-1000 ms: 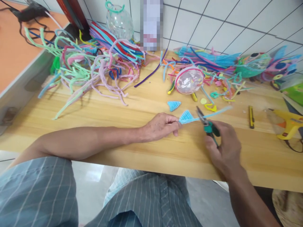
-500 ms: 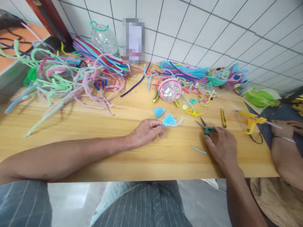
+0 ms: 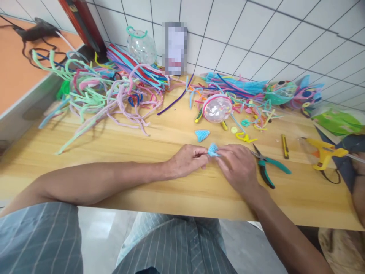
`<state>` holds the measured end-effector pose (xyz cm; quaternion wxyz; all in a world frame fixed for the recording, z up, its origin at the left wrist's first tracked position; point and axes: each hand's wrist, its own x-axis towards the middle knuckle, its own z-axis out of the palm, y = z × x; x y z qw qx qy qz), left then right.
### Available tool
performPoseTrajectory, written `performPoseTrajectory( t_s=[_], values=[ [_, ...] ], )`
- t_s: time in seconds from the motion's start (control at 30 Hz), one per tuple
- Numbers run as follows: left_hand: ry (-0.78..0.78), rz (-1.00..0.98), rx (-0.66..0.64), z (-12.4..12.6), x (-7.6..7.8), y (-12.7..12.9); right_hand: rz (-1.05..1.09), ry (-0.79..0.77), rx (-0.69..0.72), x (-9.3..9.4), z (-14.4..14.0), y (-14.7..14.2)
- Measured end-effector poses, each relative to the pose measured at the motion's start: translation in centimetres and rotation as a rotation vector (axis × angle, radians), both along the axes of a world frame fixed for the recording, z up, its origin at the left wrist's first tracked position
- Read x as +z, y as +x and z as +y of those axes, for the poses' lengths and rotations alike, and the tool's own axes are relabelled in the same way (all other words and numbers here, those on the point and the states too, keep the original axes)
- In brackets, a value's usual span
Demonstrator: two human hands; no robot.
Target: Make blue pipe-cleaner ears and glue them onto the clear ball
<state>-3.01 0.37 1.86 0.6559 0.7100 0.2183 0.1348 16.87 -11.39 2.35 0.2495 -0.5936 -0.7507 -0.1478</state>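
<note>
Between my two hands is a small fan-shaped piece of light blue pipe cleaner [image 3: 212, 149], raised a little off the wooden table. My left hand [image 3: 186, 161] pinches its left corner between thumb and finger. From the other side, the fingertips of my right hand [image 3: 239, 165] close on its right edge; they hide part of it. A second blue pipe-cleaner piece [image 3: 202, 135] of like shape lies just beyond. Green-handled pliers [image 3: 266, 163], jaws parted, rest on the table to the right of my right hand.
A clear ball with a pink rim [image 3: 218, 109] sits behind my hands. Tangled pipe cleaners [image 3: 114, 99] cover the left. A yellow cutter [image 3: 285, 146] and a yellow glue gun [image 3: 325, 151] lie right, near another person's arm [image 3: 358, 186]. A phone [image 3: 176, 49] leans on the wall.
My right hand has let go of the pliers, leaving them on the table, and moved left to take hold of the blue piece. My left hand keeps its pinch. The view has shifted.
</note>
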Motion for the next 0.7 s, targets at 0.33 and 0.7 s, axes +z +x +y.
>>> performPoseTrajectory(
  t_s=[0.33, 0.7],
  values=[
    [0.284, -0.130, -0.078, 0.2, -0.9, 0.1, 0.468, -0.295, -0.038, 2.9, -0.7, 0.5],
    [0.212, -0.056, -0.113, 0.3, -0.7, -0.1, 0.216, 0.087, -0.516, 3.7, 0.0, 13.3]
  ],
)
